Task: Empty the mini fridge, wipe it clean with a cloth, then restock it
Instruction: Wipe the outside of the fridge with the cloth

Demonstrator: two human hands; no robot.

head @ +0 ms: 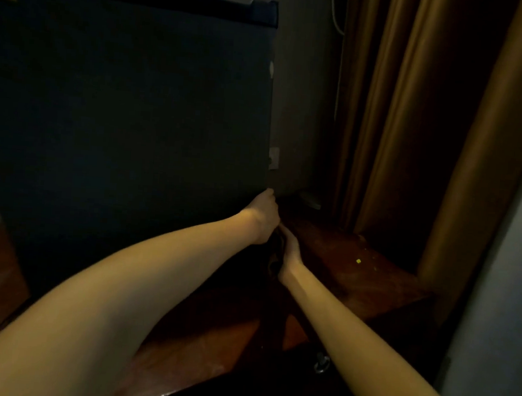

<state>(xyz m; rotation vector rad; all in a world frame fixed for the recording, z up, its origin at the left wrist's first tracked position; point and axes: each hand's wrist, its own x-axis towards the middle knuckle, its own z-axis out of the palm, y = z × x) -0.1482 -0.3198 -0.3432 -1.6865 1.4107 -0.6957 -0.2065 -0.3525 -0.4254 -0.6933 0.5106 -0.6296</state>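
The boxy dark-grey mini fridge [130,111] stands shut on the reddish-brown wooden cabinet [357,266], so nothing shows inside; emptying, wiping and restocking all seem left to do. The left hand [263,218] curls round its lower right door corner, while the right hand [291,255] grips a dark bunched cloth [274,262] beside it

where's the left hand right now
In the head view the left hand is near centre frame, at the lower right edge of the dark mini fridge, just above and left of the right hand.
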